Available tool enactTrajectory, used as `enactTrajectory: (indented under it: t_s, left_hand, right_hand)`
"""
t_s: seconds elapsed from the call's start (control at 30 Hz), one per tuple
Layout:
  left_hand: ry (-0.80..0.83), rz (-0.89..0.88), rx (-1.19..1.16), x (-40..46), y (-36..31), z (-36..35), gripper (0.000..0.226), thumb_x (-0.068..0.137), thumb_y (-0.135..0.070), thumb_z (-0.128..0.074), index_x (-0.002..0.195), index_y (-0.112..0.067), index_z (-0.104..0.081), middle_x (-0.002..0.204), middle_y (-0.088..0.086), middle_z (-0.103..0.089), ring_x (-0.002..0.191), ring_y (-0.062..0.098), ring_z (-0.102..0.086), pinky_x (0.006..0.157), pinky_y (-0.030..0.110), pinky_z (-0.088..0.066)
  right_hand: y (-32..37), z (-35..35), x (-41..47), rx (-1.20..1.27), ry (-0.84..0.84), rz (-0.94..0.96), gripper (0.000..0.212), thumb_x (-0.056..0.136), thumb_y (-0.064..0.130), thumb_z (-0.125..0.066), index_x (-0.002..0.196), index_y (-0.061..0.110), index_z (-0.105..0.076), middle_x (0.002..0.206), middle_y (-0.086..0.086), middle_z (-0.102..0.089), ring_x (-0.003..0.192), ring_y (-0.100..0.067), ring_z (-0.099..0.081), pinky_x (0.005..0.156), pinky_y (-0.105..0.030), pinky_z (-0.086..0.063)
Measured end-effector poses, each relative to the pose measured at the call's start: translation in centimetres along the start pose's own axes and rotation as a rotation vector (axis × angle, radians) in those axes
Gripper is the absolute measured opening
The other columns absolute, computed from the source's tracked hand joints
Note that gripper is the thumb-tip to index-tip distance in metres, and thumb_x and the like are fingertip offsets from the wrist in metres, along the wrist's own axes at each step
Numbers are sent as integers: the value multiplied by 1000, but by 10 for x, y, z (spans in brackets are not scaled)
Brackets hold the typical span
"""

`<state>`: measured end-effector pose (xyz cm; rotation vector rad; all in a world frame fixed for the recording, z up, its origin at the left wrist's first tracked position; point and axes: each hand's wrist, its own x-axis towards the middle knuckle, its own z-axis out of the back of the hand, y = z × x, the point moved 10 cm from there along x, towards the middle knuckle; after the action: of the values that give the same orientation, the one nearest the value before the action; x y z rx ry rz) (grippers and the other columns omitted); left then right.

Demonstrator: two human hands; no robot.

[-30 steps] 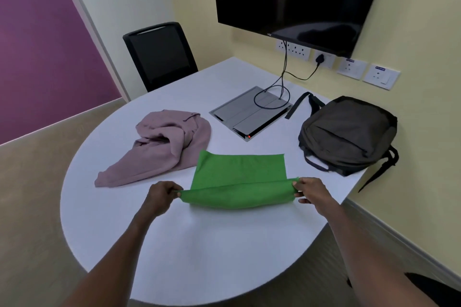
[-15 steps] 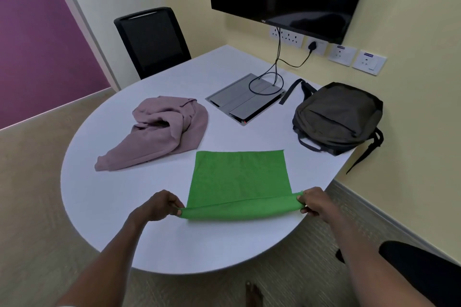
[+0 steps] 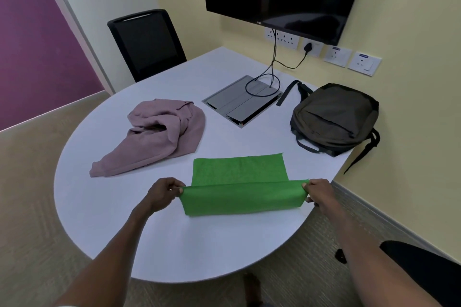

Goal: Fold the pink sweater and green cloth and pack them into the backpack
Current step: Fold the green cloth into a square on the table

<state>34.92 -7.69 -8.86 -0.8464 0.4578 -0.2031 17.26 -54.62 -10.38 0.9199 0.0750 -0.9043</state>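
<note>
Two hands pinching flat green rectangular cloth [image 3: 239,182] on white round tabletop [image 3: 119,209]: left hand [image 3: 163,193], right hand [image 3: 319,192] gripping near corners, lifted. First fold underway; next, probably edge to far edge. Crumpled pink knit sweater [image 3: 159,134] unfolded, dark olive fabric backpack [image 3: 334,117] seemingly zipped.

Both bare arms reach forward side by side, and the left hand [image 3: 162,193] and the right hand [image 3: 320,192] each have their fingers curled tight, pinching one end of the green cloth [image 3: 240,198] held up between them.
</note>
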Motion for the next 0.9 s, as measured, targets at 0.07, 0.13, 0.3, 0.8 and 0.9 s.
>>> enactTrajectory:
  t_s: [0.07, 0.13, 0.3, 0.8, 0.9]
  left_hand:
    - [-41, 12, -58, 10, 1, 3, 12, 91, -8, -66, 90, -16, -74, 83, 11, -73, 72, 15, -60, 73, 33, -50]
    - [-78, 22, -124, 21, 0, 6, 11, 92, -7, -65, 92, -13, -74, 86, 11, -74, 76, 18, -63, 79, 36, -54]
    - [-156, 44, -227, 53, -5, 12, 11, 94, -5, -61, 94, -9, -71, 86, 13, -72, 78, 24, -67, 80, 38, -60]
    - [-326, 192, -63, 154, 29, 0, 9, 93, -7, -62, 92, -11, -71, 84, 8, -72, 73, 29, -69, 75, 38, -56]
    - [-314, 208, -36, 170, 38, -6, 9, 93, -8, -62, 93, -12, -70, 89, 11, -72, 75, 28, -67, 75, 38, -55]
  right_hand:
    - [5, -1, 10, 67, -13, -2, 17, 97, 12, -60, 84, 2, -65, 88, -13, -66, 60, -26, -65, 46, -26, -41]
    - [12, -2, 23, 130, -32, -9, 15, 97, 12, -59, 87, 2, -64, 92, -16, -66, 59, -26, -65, 50, -29, -49]
    - [38, -6, 55, 155, -48, 20, 14, 98, 14, -57, 89, 5, -64, 83, -13, -65, 56, -24, -64, 52, -31, -51]
    - [66, -64, 174, -181, 52, 29, 35, 94, 21, -60, 61, 13, -51, 58, -4, -57, 57, -27, -68, 55, -31, -47]
    - [57, -79, 192, -227, 55, 2, 39, 92, 24, -61, 58, 15, -44, 62, -4, -56, 69, -34, -68, 68, -39, -54]
